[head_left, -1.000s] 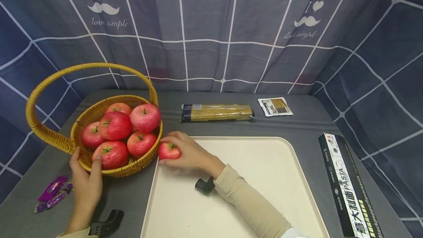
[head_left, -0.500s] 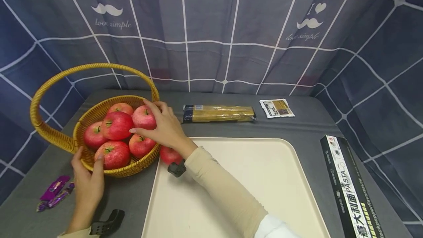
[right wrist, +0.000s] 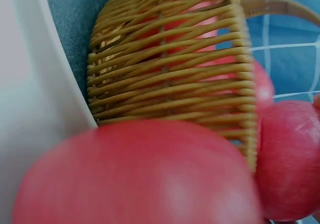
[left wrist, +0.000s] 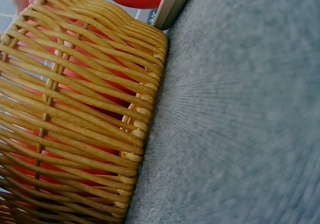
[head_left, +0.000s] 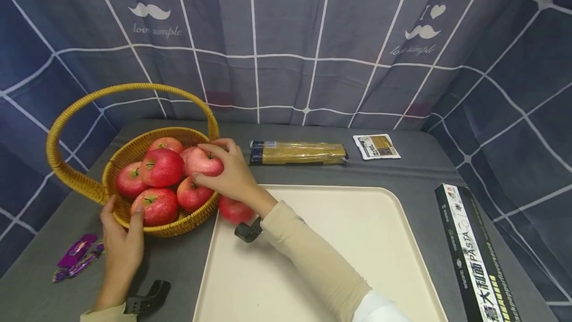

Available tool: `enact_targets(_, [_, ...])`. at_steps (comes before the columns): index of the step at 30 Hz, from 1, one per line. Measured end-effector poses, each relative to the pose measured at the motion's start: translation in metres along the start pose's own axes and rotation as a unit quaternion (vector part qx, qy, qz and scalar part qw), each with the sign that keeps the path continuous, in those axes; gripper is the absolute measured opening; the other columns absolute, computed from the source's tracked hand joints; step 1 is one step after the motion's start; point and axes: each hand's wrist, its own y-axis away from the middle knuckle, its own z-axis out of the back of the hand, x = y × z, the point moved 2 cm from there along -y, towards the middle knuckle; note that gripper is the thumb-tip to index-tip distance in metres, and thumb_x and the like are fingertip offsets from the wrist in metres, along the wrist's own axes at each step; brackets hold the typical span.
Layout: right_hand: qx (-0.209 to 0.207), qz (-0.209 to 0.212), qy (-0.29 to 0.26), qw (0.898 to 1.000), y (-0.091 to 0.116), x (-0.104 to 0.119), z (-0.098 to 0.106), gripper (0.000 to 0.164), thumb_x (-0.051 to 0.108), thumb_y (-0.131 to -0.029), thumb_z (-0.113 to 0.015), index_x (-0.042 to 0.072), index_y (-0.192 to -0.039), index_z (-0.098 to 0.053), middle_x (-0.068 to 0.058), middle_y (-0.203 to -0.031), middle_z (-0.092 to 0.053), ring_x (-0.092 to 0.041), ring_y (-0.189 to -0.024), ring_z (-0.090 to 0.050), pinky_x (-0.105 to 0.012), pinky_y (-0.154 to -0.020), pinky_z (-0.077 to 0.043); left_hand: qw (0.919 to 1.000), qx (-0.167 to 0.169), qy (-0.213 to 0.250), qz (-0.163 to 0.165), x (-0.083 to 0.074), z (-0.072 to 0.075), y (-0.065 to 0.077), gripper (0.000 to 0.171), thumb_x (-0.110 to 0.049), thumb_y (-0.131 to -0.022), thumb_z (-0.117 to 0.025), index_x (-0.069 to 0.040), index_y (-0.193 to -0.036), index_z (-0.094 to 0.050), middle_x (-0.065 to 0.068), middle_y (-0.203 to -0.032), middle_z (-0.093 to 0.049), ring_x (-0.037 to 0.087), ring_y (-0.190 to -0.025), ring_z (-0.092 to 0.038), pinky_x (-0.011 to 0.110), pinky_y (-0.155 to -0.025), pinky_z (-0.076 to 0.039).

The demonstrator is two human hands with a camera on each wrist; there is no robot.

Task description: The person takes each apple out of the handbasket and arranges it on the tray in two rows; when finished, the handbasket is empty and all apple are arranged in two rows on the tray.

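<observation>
A yellow wicker basket [head_left: 178, 227] with a tall handle holds several red apples. My left hand [head_left: 122, 252] grips its near left rim, thumb inside. At the right rim my right hand [head_left: 233, 175] holds a pinkish-red apple [head_left: 203, 162] between thumb and fingers, just above the others; this apple [right wrist: 292, 159] also appears at the right of the right wrist view. Another apple [head_left: 234, 210] sits on the left edge of the cream tray [head_left: 330, 257], partly hidden under my right wrist. In the left wrist view the basket's woven side [left wrist: 75, 108] fills the left half.
Behind the tray lie a pack of spaghetti [head_left: 299, 153] and a small white-and-brown sachet [head_left: 377, 146]. A long black pasta box [head_left: 475, 252] is on the right. Purple-wrapped sweets [head_left: 78, 256] lie left of my left hand. A checked cloth [head_left: 286, 24] hangs behind the table.
My right hand let go of an apple on the tray's left edge, reached into the basket and took hold of another, now shifted slightly right. My left hand stays on the rim.
</observation>
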Motion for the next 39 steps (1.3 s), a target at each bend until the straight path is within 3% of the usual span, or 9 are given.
enact_targets(4, [-0.010,0.014,-0.042,0.999,0.014,-0.010,0.027,0.056,0.032,-0.070,-0.073,0.028,-0.122,-0.055,0.002,-0.125,-0.041,-0.012,-0.115,-0.042,-0.031,-0.092,-0.042,1.0000,0.004,0.001,-0.005,-0.001,-0.002,-0.001,0.059,-0.025,-0.091,-0.046,-0.014,-0.142,-0.021,0.018,-0.147,-0.024,0.031,-0.137,-0.019,0.045,-0.113,-0.012])
enact_targets(7, [-0.013,0.017,-0.042,0.999,0.027,-0.023,0.048,0.055,0.029,-0.069,-0.074,0.027,-0.121,-0.055,0.001,-0.123,-0.041,-0.012,-0.112,-0.044,-0.032,-0.092,-0.043,1.0000,0.003,0.000,-0.005,-0.002,-0.002,-0.001,0.059,-0.026,-0.091,-0.046,-0.015,-0.142,-0.021,0.018,-0.147,-0.024,0.031,-0.137,-0.019,0.045,-0.113,-0.012])
enact_targets(14, [0.005,-0.003,0.026,1.000,0.065,-0.064,0.082,0.055,0.031,-0.064,-0.074,0.030,-0.116,-0.056,0.004,-0.122,-0.041,-0.014,-0.112,-0.044,-0.036,-0.087,-0.045,1.0000,-0.001,0.002,-0.007,-0.001,0.000,0.001,0.058,-0.025,-0.091,-0.046,-0.013,-0.141,-0.022,0.018,-0.146,-0.025,0.030,-0.137,-0.020,0.041,-0.113,-0.012])
enact_targets(18, [0.034,-0.017,0.070,0.997,0.088,-0.082,0.090,0.053,0.035,-0.062,-0.075,0.030,-0.111,-0.057,0.004,-0.116,-0.041,-0.015,-0.106,-0.045,-0.033,-0.080,-0.047,1.0000,0.005,0.002,-0.004,0.000,-0.002,0.001,0.058,-0.025,-0.091,-0.046,-0.012,-0.142,-0.021,0.020,-0.145,-0.025,0.032,-0.136,-0.020,0.045,-0.112,-0.012])
enact_targets(23, [0.065,-0.001,0.125,0.990,0.108,-0.090,0.092,0.052,0.041,-0.062,-0.075,0.031,-0.109,-0.055,0.004,-0.112,-0.041,-0.012,-0.103,-0.045,-0.030,-0.077,-0.046,1.0000,0.003,0.003,-0.006,0.001,-0.001,0.001,0.058,-0.025,-0.090,-0.046,-0.012,-0.142,-0.021,0.020,-0.145,-0.025,0.034,-0.136,-0.020,0.047,-0.112,-0.012])
enact_targets(28, [0.084,0.031,0.161,0.983,0.114,-0.087,0.092,0.053,0.046,-0.065,-0.072,0.032,-0.112,-0.053,0.003,-0.115,-0.041,-0.012,-0.105,-0.043,-0.029,-0.075,-0.046,1.0000,0.007,0.000,-0.004,0.000,0.000,0.002,0.058,-0.025,-0.091,-0.046,-0.012,-0.142,-0.021,0.020,-0.145,-0.024,0.033,-0.136,-0.019,0.048,-0.112,-0.011])
enact_targets(32, [0.107,0.026,0.171,0.979,0.114,-0.083,0.093,0.064,0.057,-0.064,-0.070,0.033,-0.120,-0.047,0.001,-0.124,-0.037,-0.016,-0.116,-0.036,-0.035,-0.081,-0.046,0.9999,0.009,-0.001,-0.008,0.000,-0.001,0.002,0.058,-0.026,-0.091,-0.046,-0.012,-0.141,-0.021,0.021,-0.145,-0.025,0.035,-0.136,-0.019,0.049,-0.111,-0.012])
enact_targets(36, [0.121,0.021,0.151,0.981,0.103,-0.071,0.091,0.078,0.064,-0.063,-0.068,0.035,-0.129,-0.040,-0.002,-0.137,-0.027,-0.017,-0.128,-0.024,-0.044,-0.090,-0.043,1.0000,0.002,-0.005,-0.007,0.000,0.000,0.002,0.058,-0.027,-0.090,-0.047,-0.012,-0.141,-0.022,0.020,-0.144,-0.026,0.034,-0.136,-0.020,0.048,-0.112,-0.012])
enact_targets(39, [0.113,0.037,0.139,0.983,0.089,-0.054,0.087,0.078,0.060,-0.066,-0.068,0.034,-0.132,-0.037,-0.001,-0.141,-0.023,-0.018,-0.130,-0.023,-0.045,-0.094,-0.041,0.9999,0.000,-0.007,-0.009,0.001,0.001,0.002,0.058,-0.027,-0.090,-0.047,-0.012,-0.141,-0.023,0.021,-0.144,-0.026,0.035,-0.135,-0.020,0.048,-0.112,-0.012])
